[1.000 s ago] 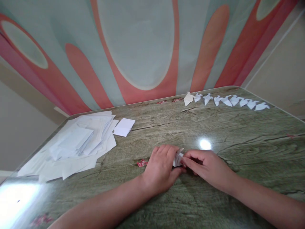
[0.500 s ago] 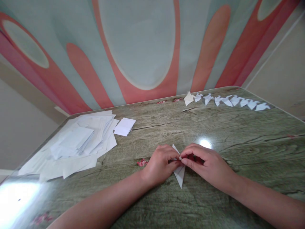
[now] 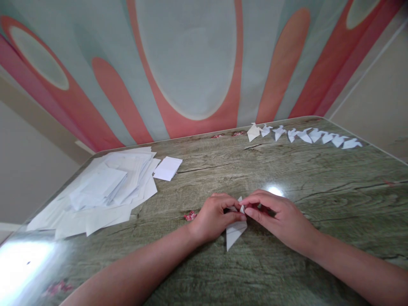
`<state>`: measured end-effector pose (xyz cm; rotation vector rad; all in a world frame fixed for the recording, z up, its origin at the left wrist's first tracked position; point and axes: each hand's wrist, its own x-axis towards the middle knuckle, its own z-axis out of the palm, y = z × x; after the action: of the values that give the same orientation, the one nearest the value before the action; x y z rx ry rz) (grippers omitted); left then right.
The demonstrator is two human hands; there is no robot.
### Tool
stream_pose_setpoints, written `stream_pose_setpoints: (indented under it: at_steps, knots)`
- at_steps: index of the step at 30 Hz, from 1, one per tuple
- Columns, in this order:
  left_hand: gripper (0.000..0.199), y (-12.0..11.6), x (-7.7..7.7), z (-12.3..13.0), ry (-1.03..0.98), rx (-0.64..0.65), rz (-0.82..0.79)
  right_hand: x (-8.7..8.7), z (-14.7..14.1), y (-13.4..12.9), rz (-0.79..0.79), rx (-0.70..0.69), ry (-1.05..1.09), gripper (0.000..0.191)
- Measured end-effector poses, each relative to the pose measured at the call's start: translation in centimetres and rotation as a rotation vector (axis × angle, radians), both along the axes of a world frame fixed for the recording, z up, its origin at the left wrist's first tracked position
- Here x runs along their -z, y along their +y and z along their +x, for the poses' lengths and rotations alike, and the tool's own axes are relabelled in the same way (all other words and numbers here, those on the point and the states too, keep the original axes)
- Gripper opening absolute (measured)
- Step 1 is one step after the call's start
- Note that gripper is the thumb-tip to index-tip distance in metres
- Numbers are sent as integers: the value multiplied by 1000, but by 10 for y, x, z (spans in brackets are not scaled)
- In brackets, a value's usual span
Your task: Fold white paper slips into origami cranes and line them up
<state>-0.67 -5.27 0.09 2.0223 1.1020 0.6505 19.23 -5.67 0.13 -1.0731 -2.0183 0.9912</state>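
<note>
White paper [image 3: 235,233], lower centre, pinched between left hand [image 3: 214,218] and right hand [image 3: 276,216] fingertips. Likely light, crisp, easily creased; best held at the thick folds.

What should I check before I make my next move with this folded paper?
1. Left hand holding the folded paper: ok.
2. Right hand fingertips at the paper's small tip: ok.
3. Creases under the fingers sharp and aligned: cannot tell, fingers cover them.
4. Paper birds away from both hands: ok.
5. Big paper pile away from both hands: ok.
</note>
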Motion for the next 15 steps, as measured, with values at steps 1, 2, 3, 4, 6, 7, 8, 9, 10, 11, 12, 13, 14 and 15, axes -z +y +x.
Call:
stream_pose_setpoints:
  at_steps: [1, 2, 3, 4, 6, 7, 8, 9, 10, 11, 12, 13, 14, 15]
  knots:
    - [12, 0, -1, 0, -2, -5, -10, 0, 0, 0, -5, -2, -1, 13]
    - [11, 0, -1, 0, -4, -10, -17, 0, 0, 1, -11, -6, 0, 13]
    - [10, 0, -2, 0, -4, -13, -24, 0, 0, 1, -18, -9, 6, 13]
    - [10, 0, -3, 0, -4, -17, -33, 0, 0, 2, -26, -13, 16, 13]
    - [9, 0, -4, -1, -6, -34, -52, -1, 1, 3, -49, -17, 33, 12]
    - [8, 0, -4, -1, -7, -44, -63, -1, 1, 3, -62, -16, 38, 11]
    - [7, 0, -5, -1, -9, -50, -71, -1, 1, 4, -73, -13, 39, 11]
    - [7, 0, -5, -1, -11, -53, -78, -2, 1, 4, -81, -10, 36, 11]
    - [7, 1, -5, -2, -14, -56, -81, -2, 1, 4, -86, -7, 31, 11]
    - [8, 1, -4, -2, -19, -58, -82, -2, 1, 5, -87, -4, 26, 12]
    - [9, 1, -4, -2, -25, -58, -81, -1, 1, 5, -84, -3, 19, 12]
    - [10, 1, -3, -2, -34, -57, -81, -1, 1, 5, -78, -2, 10, 12]
    - [11, 1, -2, -2, -44, -54, -82, 0, 1, 5, -66, 0, 0, 12]
    - [12, 1, -2, -2, -55, -47, -85, 0, 1, 5, -52, 3, -11, 11]
